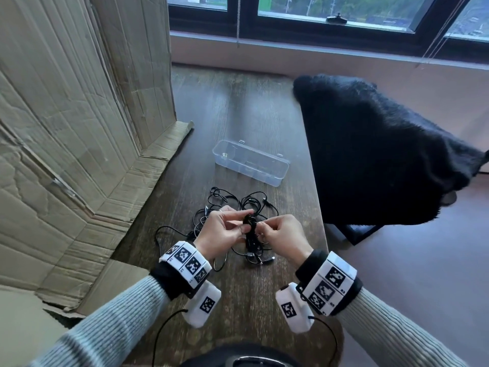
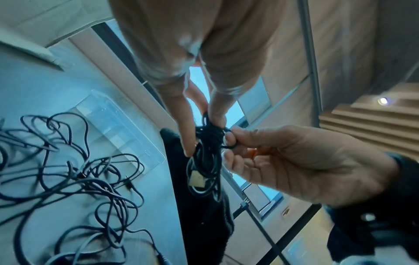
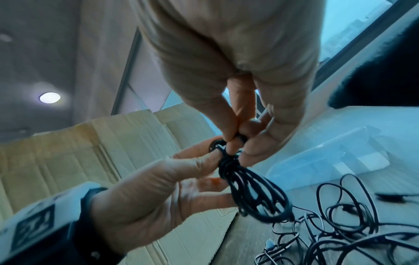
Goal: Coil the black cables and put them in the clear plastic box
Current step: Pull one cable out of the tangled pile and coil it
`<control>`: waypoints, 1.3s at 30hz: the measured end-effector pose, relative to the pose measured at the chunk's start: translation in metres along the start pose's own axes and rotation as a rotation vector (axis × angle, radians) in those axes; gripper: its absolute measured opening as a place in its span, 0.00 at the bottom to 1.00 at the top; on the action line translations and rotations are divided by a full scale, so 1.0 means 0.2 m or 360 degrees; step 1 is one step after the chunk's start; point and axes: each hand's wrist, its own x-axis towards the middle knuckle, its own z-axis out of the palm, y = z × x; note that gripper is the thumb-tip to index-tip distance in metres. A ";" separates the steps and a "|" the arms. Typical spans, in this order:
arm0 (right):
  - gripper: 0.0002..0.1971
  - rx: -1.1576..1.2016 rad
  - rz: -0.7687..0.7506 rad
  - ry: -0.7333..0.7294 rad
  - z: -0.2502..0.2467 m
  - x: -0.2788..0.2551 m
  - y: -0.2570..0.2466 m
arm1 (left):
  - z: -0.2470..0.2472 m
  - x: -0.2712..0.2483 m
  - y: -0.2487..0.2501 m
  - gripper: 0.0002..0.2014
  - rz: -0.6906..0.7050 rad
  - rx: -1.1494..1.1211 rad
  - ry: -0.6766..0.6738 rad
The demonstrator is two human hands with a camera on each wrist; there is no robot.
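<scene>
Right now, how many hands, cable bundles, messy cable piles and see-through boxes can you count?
Hands: 2, the left hand and right hand, both pinching the bundle.
Coiled cable bundle: 1.
Loose cable pile on the table: 1; its cables are too tangled to count.
Clear plastic box: 1.
Total: 5.

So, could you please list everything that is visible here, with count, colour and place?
coiled cable bundle: one, black, held up between both hands above the table
loose cables: a tangled pile, count unclear, black, on the table behind the hands
plastic box: one, clear, open, on the table beyond the cables
table: one, dark wood
cardboard: large flattened sheets, brown, at the left
fuzzy fabric: one, black, draped over a seat at the right
window: dark frame, far wall
wrist bands: two, white with black markers, on the wrists
sleeves: two, grey ribbed
hands: left hand and right hand, both pinching the bundle
</scene>
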 end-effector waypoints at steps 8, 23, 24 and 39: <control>0.12 -0.0202 -0.0132 0.0233 0.05 -0.04 -0.01 | 0.02 0.03 -0.03 0.13 -0.0068 -0.0087 0.0354; 0.16 -0.0345 -0.0104 0.0269 0.09 -0.03 -0.05 | 0.07 0.03 -0.06 0.07 -0.0059 -0.0044 0.0422; 0.18 -0.0349 -0.0102 0.0259 0.09 -0.02 -0.05 | 0.07 0.04 -0.06 0.07 0.0022 0.0094 0.0435; 0.02 0.0832 0.0022 0.0185 0.09 0.03 0.05 | -0.02 0.11 0.05 0.06 0.0072 0.0186 0.0212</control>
